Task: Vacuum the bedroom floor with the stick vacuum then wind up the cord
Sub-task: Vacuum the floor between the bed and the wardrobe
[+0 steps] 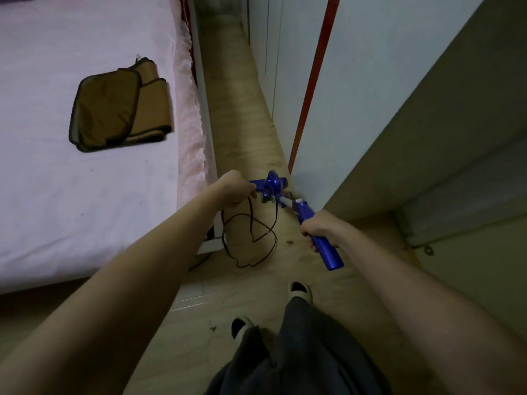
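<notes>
The right hand [316,229] wrapped the light, rigid stick vacuum [299,212] by its handle; beside it, the left hand [236,189] pinched the limp cord [251,232].

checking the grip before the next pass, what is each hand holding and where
The right hand grips the blue vacuum by its handle. The left hand pinches the black cord near the vacuum's head.
</notes>
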Tool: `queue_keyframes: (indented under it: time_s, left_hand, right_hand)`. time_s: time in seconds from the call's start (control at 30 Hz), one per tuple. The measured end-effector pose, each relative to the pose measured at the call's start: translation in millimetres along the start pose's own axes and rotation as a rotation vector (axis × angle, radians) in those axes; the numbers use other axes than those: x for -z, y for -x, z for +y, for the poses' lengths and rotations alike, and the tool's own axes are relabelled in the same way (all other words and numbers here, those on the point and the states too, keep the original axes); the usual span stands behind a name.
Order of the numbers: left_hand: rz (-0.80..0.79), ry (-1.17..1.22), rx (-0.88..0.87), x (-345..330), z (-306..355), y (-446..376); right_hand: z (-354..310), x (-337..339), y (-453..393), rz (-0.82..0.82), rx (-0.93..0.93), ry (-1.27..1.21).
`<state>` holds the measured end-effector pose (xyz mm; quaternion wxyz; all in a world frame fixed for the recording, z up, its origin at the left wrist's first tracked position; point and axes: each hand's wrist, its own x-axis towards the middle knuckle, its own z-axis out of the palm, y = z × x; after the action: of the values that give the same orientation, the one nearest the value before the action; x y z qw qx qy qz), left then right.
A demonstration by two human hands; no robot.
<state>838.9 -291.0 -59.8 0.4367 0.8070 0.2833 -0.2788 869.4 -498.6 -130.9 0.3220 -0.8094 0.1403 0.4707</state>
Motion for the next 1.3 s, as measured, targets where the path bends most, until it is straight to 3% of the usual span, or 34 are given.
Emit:
queue_keyframes:
  time_s: [0.3, 0.67, 0.83, 1.13, 1.3]
  left_hand:
    - [0.096, 0.078, 0.04, -46, 9, 33]
    - [0.23, 0.249, 0.182, -179, 31, 53]
    - [0.216, 0.351, 0.261, -216, 26, 101]
    - [0.39, 0.368, 0.285, -242, 10, 184]
    - [0.325, 0.389, 0.274, -281, 4, 215]
  right_hand:
    - [38, 12, 13, -0.061, 0.05, -0.028]
    - [124, 69, -4, -0.142, 0.134, 0.051]
    - [144, 81, 18, -0.207, 0.135, 0.093]
    - [182, 83, 59, -0.216, 0.165, 0.151]
    - [224, 100, 99, -0.232, 0.12, 0.2]
